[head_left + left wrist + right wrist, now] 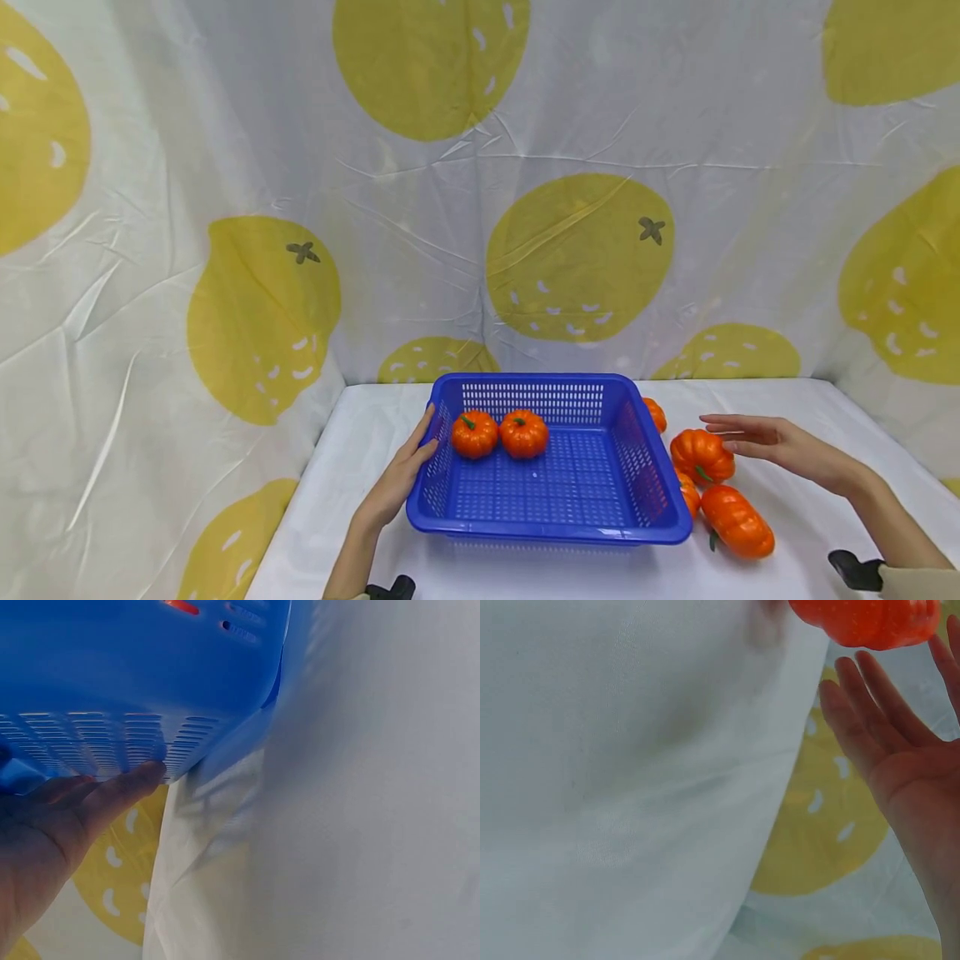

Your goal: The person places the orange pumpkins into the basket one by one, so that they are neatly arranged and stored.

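A blue slotted plastic basket [549, 530] stands on the table, with two small orange toy pumpkins [475, 434] side by side in its back left part. Straight fingers of my left hand [397, 481] lie along the basket's left side, and in the left wrist view its fingertips meet the slotted wall. To the basket's right is a ribbed orange pumpkin [702, 455] with a green stem. My right hand [776, 446] reaches over it from the right, fingers extended and spread, thumb right at its edge. The right wrist view shows the hand holding nothing below the pumpkin [870, 621].
In front of that pumpkin lies a longer orange one [738, 523]. Two more, one at the back [655, 414] and one near the front [687, 493], are partly hidden by the basket's right rim. White cloth with yellow lemons [581, 258] hangs behind the white table [360, 433].
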Available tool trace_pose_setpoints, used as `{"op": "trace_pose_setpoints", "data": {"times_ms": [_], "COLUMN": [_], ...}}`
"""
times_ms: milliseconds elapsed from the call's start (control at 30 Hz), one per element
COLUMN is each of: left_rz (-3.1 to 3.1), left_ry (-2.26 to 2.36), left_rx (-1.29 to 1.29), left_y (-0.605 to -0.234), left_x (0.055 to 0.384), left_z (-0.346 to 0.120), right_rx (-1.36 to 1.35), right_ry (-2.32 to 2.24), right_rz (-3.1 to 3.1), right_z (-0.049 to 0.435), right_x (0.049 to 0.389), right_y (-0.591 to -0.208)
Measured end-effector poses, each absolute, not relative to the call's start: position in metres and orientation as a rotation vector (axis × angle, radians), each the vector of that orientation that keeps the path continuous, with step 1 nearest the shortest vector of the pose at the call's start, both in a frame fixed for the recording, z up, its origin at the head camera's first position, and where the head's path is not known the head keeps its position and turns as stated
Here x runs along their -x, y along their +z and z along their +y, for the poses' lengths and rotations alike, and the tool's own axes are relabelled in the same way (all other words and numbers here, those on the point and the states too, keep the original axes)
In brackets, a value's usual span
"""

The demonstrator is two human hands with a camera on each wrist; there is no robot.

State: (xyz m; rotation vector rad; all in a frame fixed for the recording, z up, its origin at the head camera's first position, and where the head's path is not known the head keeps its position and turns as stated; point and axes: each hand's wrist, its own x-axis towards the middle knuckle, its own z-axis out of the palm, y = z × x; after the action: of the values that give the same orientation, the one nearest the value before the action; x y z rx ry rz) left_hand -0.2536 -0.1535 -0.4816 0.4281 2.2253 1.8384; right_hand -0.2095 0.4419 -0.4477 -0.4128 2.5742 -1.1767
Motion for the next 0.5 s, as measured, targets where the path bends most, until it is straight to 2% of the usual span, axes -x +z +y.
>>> {"op": "trace_pose_setpoints", "data": {"times_ms": [500], "left_rz": [2.224], "left_ry": [1.838], "left_rx": [-0.427], "left_y": [-0.4817], "left_x": [0.2533], "left_z": [-0.154], "right_rx": [0.453], "right_ry": [-1.193], "right_rz": [2.53], "right_z": [0.4368], "right_x": [0.2113], "right_y": [-0.4532]}}
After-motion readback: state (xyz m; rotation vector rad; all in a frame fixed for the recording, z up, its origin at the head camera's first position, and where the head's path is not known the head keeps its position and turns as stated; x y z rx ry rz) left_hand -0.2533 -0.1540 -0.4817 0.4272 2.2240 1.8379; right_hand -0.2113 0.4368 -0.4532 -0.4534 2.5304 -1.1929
